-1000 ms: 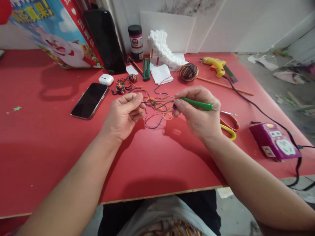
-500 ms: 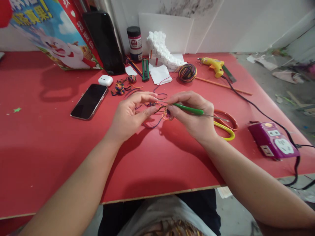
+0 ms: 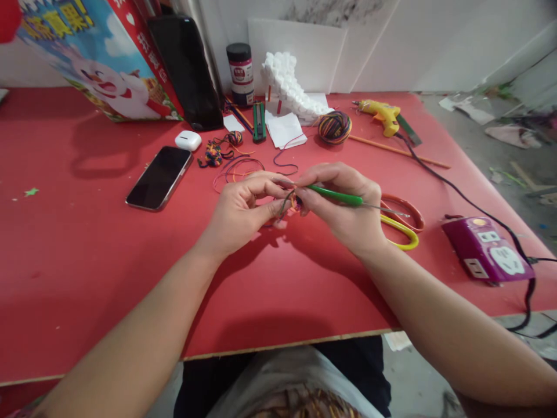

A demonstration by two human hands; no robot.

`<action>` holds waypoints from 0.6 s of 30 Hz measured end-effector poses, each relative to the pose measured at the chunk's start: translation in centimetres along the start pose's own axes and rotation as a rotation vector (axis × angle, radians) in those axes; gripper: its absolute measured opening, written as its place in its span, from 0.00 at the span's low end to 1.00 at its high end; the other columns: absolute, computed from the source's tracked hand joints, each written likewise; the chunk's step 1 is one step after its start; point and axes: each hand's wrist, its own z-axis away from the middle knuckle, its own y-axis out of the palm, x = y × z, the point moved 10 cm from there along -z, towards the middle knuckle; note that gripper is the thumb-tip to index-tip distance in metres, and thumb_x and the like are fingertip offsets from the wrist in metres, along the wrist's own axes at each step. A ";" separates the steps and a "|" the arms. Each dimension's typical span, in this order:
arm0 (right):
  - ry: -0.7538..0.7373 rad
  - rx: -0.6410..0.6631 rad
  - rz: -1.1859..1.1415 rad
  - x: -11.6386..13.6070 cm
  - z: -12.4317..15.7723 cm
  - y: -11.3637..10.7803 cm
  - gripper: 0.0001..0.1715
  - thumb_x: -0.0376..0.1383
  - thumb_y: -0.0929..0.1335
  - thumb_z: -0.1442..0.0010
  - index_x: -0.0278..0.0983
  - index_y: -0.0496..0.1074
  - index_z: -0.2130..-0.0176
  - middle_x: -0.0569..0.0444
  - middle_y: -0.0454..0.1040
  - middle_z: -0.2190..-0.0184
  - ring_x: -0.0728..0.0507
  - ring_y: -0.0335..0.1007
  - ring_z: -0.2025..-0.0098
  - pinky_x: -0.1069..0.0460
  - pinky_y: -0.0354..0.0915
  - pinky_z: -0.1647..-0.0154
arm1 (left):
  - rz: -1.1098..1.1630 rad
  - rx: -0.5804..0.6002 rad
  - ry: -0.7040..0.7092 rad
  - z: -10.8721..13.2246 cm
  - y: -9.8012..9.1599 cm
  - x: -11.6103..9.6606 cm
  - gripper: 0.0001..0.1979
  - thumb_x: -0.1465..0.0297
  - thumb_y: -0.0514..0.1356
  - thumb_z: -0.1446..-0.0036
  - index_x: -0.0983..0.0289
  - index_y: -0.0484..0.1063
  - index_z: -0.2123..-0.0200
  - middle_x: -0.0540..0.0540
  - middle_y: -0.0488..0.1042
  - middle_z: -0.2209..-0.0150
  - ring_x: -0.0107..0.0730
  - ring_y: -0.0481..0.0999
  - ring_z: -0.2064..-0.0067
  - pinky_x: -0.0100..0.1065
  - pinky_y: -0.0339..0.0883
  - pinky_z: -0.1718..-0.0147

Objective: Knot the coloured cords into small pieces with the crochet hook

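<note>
My right hand (image 3: 350,212) is closed around a green-handled crochet hook (image 3: 338,195), whose metal hooked end points right, away from the work. Its thumb and fingertips also pinch a small multicoloured crochet piece (image 3: 296,203). Right up against it, my left hand (image 3: 243,212) has thumb and fingers closed on dark yarn (image 3: 285,204) at the piece's edge. Loose coloured strands (image 3: 232,171) lie on the table behind my left hand. One strand runs back toward a multicoloured yarn ball (image 3: 335,128). The fingertips partly hide the piece.
Scissors with orange and yellow handles (image 3: 402,237) lie beside my right wrist. Farther right are a purple power socket box (image 3: 487,249) and a corded yellow glue gun (image 3: 383,116). A phone (image 3: 159,177), earbuds case (image 3: 188,140), green cutter (image 3: 259,122) and jar (image 3: 241,75) stand or lie leftward and behind.
My left hand has moved right, closing up to my right fingertips. The yarn is drawn in against the crochet piece, and more loose strands show behind my left hand.
</note>
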 end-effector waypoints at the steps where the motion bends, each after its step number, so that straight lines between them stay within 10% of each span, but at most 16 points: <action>1: 0.003 -0.002 0.003 0.0 0.0 0.0 0.07 0.39 0.78 0.38 0.39 0.81 0.62 0.56 0.83 0.67 0.49 0.77 0.72 0.51 0.78 0.69 | 0.012 -0.009 -0.011 0.0 -0.1 0.0 0.08 0.69 0.77 0.49 0.64 0.83 0.73 0.60 0.81 0.51 0.36 0.82 0.60 0.29 0.77 0.72; 7: -0.007 -0.008 -0.002 0.2 0.0 0.0 0.09 0.41 0.78 0.38 0.39 0.81 0.63 0.55 0.81 0.69 0.48 0.77 0.74 0.51 0.78 0.71 | 0.011 -0.047 -0.017 0.1 -0.3 -0.4 0.06 0.73 0.74 0.44 0.63 0.81 0.70 0.51 0.78 0.73 0.26 0.74 0.75 0.29 0.70 0.72; 18: -0.015 0.024 -0.032 0.2 -0.2 0.5 0.09 0.37 0.78 0.39 0.39 0.79 0.59 0.58 0.80 0.68 0.50 0.77 0.71 0.54 0.78 0.68 | -0.056 -0.036 0.081 0.4 0.2 -1.2 0.03 0.73 0.71 0.41 0.60 0.84 0.67 0.51 0.80 0.70 0.28 0.75 0.69 0.30 0.69 0.67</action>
